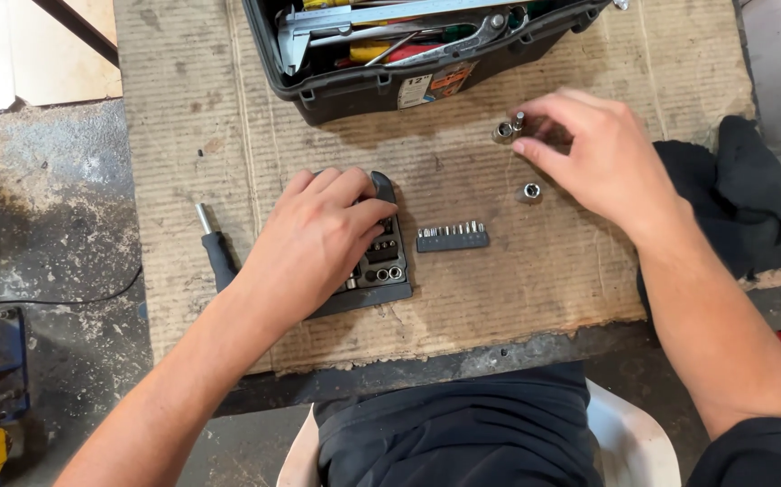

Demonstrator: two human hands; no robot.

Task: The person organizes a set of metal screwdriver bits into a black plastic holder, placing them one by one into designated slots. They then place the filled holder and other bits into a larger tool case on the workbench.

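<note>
Cardboard sheet, brown and ribbed, covers the table at centre frame; its torn lower edge ends just above the person's lap, its left edge meets stained grey concrete floor.

Left hand, palm down with fingers curled, presses on a dark socket case at centre; the case's long axis runs up and down the frame, sockets showing at its lower right corner.

Right hand, upper right, pinches a small metal socket between thumb and fingertips, a second socket touching it. A loose socket sits just below, apart from the hand.

Bit strip, lying crosswise, rests right of the case, bits pointing up-frame; bare cardboard lies between it and the lower edge.

Screwdriver, left of the case, black handle, shaft pointing up-frame.

Open toolbox, top centre, full of tools, near the sheet's upper edge.

Black cloth lies at the right edge.
</note>
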